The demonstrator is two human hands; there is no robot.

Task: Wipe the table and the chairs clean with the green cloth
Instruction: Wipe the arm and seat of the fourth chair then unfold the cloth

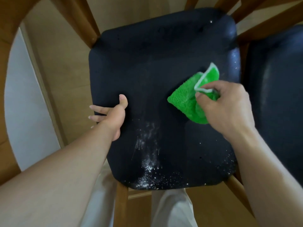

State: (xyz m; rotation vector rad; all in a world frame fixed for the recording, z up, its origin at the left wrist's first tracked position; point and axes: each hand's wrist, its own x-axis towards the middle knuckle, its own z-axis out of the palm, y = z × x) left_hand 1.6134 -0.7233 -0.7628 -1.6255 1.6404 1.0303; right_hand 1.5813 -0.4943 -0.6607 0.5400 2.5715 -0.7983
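Wiping the chair seat (155, 71) looked to be the step in hand: the right hand (227, 104) had its fingers curled round a bunched part of the green cloth (185, 99), the loose rest of it spread on the dark seat toward the seat's right side. The left hand (114, 115) gripped the seat's left edge, thumb lying on top and fingers wrapped under the rim, apparently steadying the chair.

White powder (147, 163) lay streaked from the seat's middle down to its near edge, with finer specks scattered along the near right corner and a few up by the far right corner. The part of the seat around the cloth looked largely clean. By my reading, the next move called for drawing the cloth toward the near edge and across the streak, pressing flat so the powder gathered and did not smear, then catching the specks at the corners.

Just right of the seat stood a second dark chair seat (278, 95), not obviously wiped yet. Wooden chair legs (121, 202) showed below the seat's near edge, and the pale floor (62, 66) lay to the seat's left. Nothing lay on the seat between cloth and powder; only the left thumb sat near the streak's upper end. No worktop showed.
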